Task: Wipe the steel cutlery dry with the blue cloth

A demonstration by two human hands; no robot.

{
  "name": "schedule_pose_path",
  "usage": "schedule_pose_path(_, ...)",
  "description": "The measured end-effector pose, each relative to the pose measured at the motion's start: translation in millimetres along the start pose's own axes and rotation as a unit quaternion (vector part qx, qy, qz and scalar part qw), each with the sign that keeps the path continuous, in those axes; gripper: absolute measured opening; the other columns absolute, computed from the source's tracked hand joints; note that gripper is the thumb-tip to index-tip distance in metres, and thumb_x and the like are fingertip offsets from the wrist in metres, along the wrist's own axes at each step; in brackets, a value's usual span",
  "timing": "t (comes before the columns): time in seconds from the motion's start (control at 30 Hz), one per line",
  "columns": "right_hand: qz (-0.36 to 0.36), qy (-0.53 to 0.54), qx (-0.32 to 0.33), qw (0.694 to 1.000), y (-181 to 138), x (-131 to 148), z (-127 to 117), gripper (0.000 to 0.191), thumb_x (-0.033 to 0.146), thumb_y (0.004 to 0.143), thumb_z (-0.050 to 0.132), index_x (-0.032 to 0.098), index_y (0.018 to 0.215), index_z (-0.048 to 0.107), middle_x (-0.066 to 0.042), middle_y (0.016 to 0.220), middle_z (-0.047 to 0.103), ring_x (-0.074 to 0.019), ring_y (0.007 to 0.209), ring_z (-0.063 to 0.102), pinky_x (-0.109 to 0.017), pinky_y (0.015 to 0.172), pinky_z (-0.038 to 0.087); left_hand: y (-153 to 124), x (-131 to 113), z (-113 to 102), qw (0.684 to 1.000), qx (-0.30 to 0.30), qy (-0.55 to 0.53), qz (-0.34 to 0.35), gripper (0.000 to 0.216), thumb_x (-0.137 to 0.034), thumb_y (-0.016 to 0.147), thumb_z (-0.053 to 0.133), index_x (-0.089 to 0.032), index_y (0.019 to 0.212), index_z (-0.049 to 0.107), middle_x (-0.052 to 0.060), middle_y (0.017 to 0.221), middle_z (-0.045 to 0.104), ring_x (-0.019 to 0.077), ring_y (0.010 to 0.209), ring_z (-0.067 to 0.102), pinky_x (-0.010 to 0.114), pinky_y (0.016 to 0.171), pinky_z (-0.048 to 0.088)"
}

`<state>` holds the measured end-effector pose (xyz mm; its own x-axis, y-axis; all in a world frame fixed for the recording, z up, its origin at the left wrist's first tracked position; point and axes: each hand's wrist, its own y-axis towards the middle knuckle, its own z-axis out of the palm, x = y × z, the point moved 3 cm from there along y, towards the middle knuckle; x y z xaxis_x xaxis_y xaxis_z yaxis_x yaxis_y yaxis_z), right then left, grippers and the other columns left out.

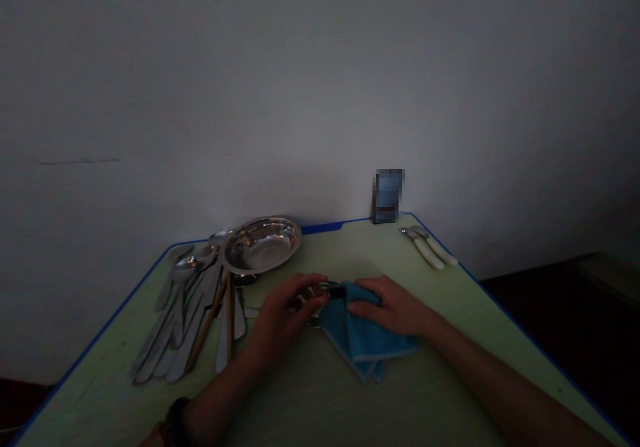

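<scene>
Cloth and metal piece between two hands, above a pale green table [325, 250]. The right hand [393, 308] is closed on a blue cloth [370, 342], its thumb pressing the folds, with loose corners spread below the grip. The left hand [289, 304] brings thumb and fingertips together on a metal piece [329, 284], which lies between the hands at the table's middle and partly behind the cloth; its kind cannot be told. The cloth should handle as light, soft and limp, unlikely to suffer from a squeeze, and is best gathered in the fold so that no corner trails. The metal piece is probably light but stiff, smooth enough to slip if pinched at its edge alone; a firm hold near one end would leave the rest accessible to the cloth. To the left, loose cutlery [193, 320] lies in a heap beside a steel bowl [263, 246], likewise presumably rigid and slick; at far right, two white-handled utensils [427, 250] offer thicker handles as the easier hold
</scene>
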<state>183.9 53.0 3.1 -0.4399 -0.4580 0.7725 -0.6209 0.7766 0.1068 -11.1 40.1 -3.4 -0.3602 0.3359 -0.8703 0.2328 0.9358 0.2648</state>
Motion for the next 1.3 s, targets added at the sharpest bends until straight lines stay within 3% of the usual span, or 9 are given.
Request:
schedule_pose_path(0.23,0.033,-0.041,-0.041,0.998,0.9,5.1,-0.1,0.035,0.047,0.082,0.045,0.016,0.068,0.053,0.004,0.057,0.046,-0.0085,0.055,0.046,-0.021,0.050,0.032,-1.6,-5.4,0.0,0.998,0.026,0.044,0.030,0.031,-0.034,0.070,0.070,-0.025,0.099,0.064,0.000,0.074,0.068,0.0156,0.062,0.061,0.025,0.058,0.049)
schedule_pose_path(0.4,0.040,-0.044,-0.024,0.998,1.7,5.6,0.7,0.032,0.046,0.080,0.049,0.016,0.068,0.054,0.003,0.058,0.049,-0.0089,0.056,0.047,-0.021,0.050,0.032,-1.4,-10.5,2.4,0.996,0.026,0.066,0.049,0.030,-0.034,0.068,0.072,-0.024,0.096,0.065,0.000,0.075,0.068,0.0150,0.062,0.061,0.024,0.057,0.048)
schedule_pose_path(0.63,0.043,-0.074,-0.014,0.996,0.0,6.8,5.3,0.036,0.051,0.082,0.043,0.017,0.077,0.053,0.000,0.065,0.055,-0.0115,0.060,0.052,-0.022,0.053,0.033,-2.2,-8.6,4.5,0.996,-0.006,0.083,0.023,0.027,-0.029,0.075,0.063,-0.023,0.101,0.060,-0.001,0.072,0.065,0.0124,0.058,0.058,0.022,0.053,0.047)
schedule_pose_path(0.87,0.017,-0.156,0.008,0.988,-2.2,11.5,10.7,0.027,0.044,0.083,0.044,0.019,0.086,0.053,-0.003,0.074,0.060,-0.0153,0.068,0.055,-0.025,0.062,0.036,-3.5,-12.5,7.7,0.993,-0.015,0.115,0.007,0.019,-0.025,0.078,0.055,-0.020,0.095,0.056,-0.002,0.068,0.059,0.0123,0.055,0.054,0.021,0.048,0.043)
schedule_pose_path(1.03,-0.007,-0.170,0.007,0.985,-2.8,14.0,11.8,0.026,0.042,0.085,0.041,0.020,0.086,0.054,-0.002,0.074,0.061,-0.0140,0.066,0.056,-0.024,0.061,0.035,-5.6,-18.3,8.7,0.979,0.008,0.200,0.037,0.009,-0.027,0.083,0.048,-0.019,0.083,0.052,-0.002,0.066,0.055,0.0128,0.056,0.052,0.023,0.051,0.039)
schedule_pose_path(1.17,-0.010,-0.169,0.008,0.986,-2.2,14.2,12.9,0.027,0.043,0.085,0.041,0.019,0.082,0.054,-0.001,0.070,0.060,-0.0129,0.063,0.056,-0.023,0.059,0.034,-4.7,-18.0,10.0,0.969,0.025,0.237,0.073,0.025,-0.030,0.088,0.041,-0.019,0.066,0.047,-0.003,0.061,0.048,0.0116,0.053,0.047,0.023,0.051,0.035)
schedule_pose_path(1.3,-0.008,-0.193,0.006,0.981,-2.0,14.2,13.7,0.034,0.047,0.085,0.037,0.019,0.083,0.055,-0.002,0.070,0.061,-0.0137,0.063,0.056,-0.024,0.059,0.034,-4.6,-16.0,12.0,0.966,0.040,0.243,0.075,0.028,-0.028,0.088,0.041,-0.019,0.062,0.043,-0.005,0.056,0.043,0.0104,0.050,0.044,0.022,0.049,0.031)
